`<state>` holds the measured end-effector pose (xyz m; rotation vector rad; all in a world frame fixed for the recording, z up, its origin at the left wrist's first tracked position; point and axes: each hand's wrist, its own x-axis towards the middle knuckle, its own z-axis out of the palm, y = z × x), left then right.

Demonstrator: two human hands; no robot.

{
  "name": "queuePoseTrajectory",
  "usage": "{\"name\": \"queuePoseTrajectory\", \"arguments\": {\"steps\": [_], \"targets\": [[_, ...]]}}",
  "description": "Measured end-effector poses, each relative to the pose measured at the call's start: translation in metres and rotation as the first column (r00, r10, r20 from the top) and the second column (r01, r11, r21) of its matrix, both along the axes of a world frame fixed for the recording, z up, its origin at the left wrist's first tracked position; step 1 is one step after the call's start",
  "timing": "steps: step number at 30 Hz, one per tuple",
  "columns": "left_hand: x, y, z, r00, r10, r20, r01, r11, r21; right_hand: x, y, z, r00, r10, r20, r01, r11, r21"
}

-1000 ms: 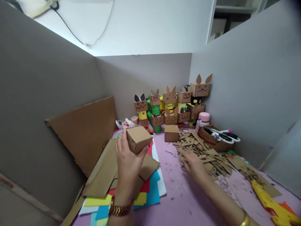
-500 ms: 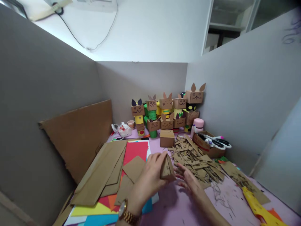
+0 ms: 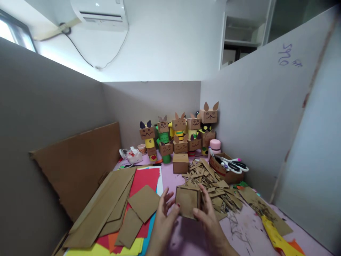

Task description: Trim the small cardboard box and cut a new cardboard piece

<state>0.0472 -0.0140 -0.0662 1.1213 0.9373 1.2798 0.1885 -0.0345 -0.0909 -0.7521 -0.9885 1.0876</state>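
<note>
- While both hands close on the small cardboard box [image 3: 188, 201], it sits low over the pink table [image 3: 186, 236], just in front of the heap of cardboard scraps [image 3: 213, 183].
- Left hand [image 3: 163, 222] props the near-left side, fingers spread.
- Right hand [image 3: 209, 217] clasps the right edge, thumb across the face.
- Best to press lightly on the corners, I'd judge; thin walls dent easily.
- Keeping it clear of the scraps and the coloured paper sheets [image 3: 145, 181] helps.

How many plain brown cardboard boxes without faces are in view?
2: one plain brown cardboard box held between left hand and right hand; another on the pink table before the figures. Others may be hidden.
</note>
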Motion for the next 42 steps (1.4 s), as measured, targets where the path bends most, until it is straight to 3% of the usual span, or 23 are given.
{"name": "queuePoseTrajectory", "arguments": {"steps": [2,4,5,7,10,13,15,17,20,22,25,27,29,31,33,37,39,42], "targets": [[0.003,-0.011,-0.02,0.991,0.128,0.043,-0.127,0.992,-0.025,-0.006,-0.001,-0.008,0.958,-0.174,0.227,0.169,0.985,0.043],[0.008,-0.02,-0.037,0.961,0.264,0.085,-0.268,0.963,0.042,-0.012,-0.002,-0.021,0.843,-0.298,0.449,0.277,0.954,0.113],[0.01,-0.024,-0.043,0.955,0.273,0.112,-0.282,0.956,0.073,-0.014,-0.003,-0.028,0.785,-0.32,0.531,0.28,0.947,0.158],[0.011,-0.027,-0.047,0.96,0.236,0.149,-0.248,0.966,0.07,-0.018,-0.004,-0.041,0.712,-0.296,0.637,0.172,0.953,0.25],[0.004,-0.027,-0.04,0.974,0.183,0.135,-0.185,0.983,0.003,-0.022,-0.006,-0.048,0.662,-0.286,0.693,0.053,0.94,0.337],[-0.006,-0.026,-0.026,0.98,0.119,0.16,-0.12,0.993,-0.004,-0.022,-0.008,-0.041,0.662,-0.265,0.701,0.064,0.952,0.3],[-0.011,-0.026,-0.02,0.975,0.074,0.21,-0.077,0.997,0.009,-0.022,-0.009,-0.034,0.732,-0.199,0.651,0.1,0.977,0.187],[-0.012,-0.026,-0.017,0.961,0.04,0.274,-0.04,0.999,-0.005,-0.022,-0.01,-0.029,0.841,-0.086,0.534,0.054,0.996,0.074],[-0.011,-0.025,-0.02,0.935,0.005,0.356,0.015,0.998,-0.054,-0.02,-0.011,-0.025,0.892,-0.064,0.447,0.038,0.997,0.067],[-0.008,-0.023,-0.024,0.928,0.011,0.372,0.021,0.996,-0.083,-0.02,-0.012,-0.024,0.838,-0.182,0.514,0.155,0.983,0.096],[-0.005,-0.02,-0.032,0.929,0.056,0.365,-0.017,0.994,-0.111,-0.018,-0.014,-0.023,0.697,-0.285,0.658,0.284,0.952,0.112],[-0.005,-0.02,-0.035,0.932,0.087,0.352,-0.05,0.992,-0.113,-0.016,-0.015,-0.024,0.614,-0.29,0.734,0.256,0.953,0.162],[-0.006,-0.02,-0.035,0.928,0.118,0.353,-0.073,0.988,-0.137,-0.013,-0.016,-0.026,0.572,-0.252,0.781,0.132,0.968,0.216],[-0.009,-0.021,-0.032,0.906,0.132,0.402,-0.055,0.979,-0.199,-0.008,-0.017,-0.026,0.598,-0.219,0.771,0.044,0.97,0.241],[-0.014,-0.021,-0.027,0.867,0.12,0.484,0.007,0.968,-0.252,-0.005,-0.018,-0.025,0.695,-0.186,0.695,0.049,0.976,0.212],[-0.024,-0.024,-0.019,0.855,0.12,0.505,0.106,0.912,-0.396,-0.006,-0.018,-0.016,0.909,-0.04,0.416,0.07,0.996,-0.057],[-0.028,-0.027,-0.017,0.849,0.1,0.519,0.174,0.875,-0.453,-0.009,-0.017,-0.012,0.957,0.027,0.288,0.016,0.989,-0.148],[-0.033,-0.028,-0.015,0.825,0.013,0.566,0.308,0.828,-0.468,-0.014,-0.017,-0.009,0.982,0.14,0.129,-0.125,0.985,-0.121]]}}
